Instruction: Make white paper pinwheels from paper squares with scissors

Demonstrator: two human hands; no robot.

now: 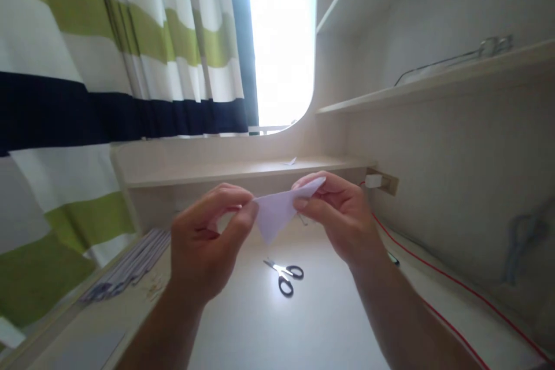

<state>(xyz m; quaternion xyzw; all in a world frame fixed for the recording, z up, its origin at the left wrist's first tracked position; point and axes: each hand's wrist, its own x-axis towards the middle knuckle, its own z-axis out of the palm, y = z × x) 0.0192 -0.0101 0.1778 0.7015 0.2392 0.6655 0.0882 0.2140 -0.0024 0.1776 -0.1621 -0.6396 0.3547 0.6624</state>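
A small folded piece of pale lilac paper (277,214), roughly triangular with one point hanging down, is held up above the desk between both hands. My left hand (212,231) pinches its left corner between thumb and forefinger. At the other end, my right hand (336,214) grips the paper near its upper right tip, the thumb in front and fingers behind. Below the paper, a pair of scissors (284,274) with black handles lies on the desk, blades slightly apart and pointing to the upper left.
A white desk (277,335) spans the front. A folded paper piece (291,161) sits on the back ledge. Striped fabric (130,266) lies at left, below the curtain (173,52). A red cable (446,277) runs along the right from a white plug (373,181).
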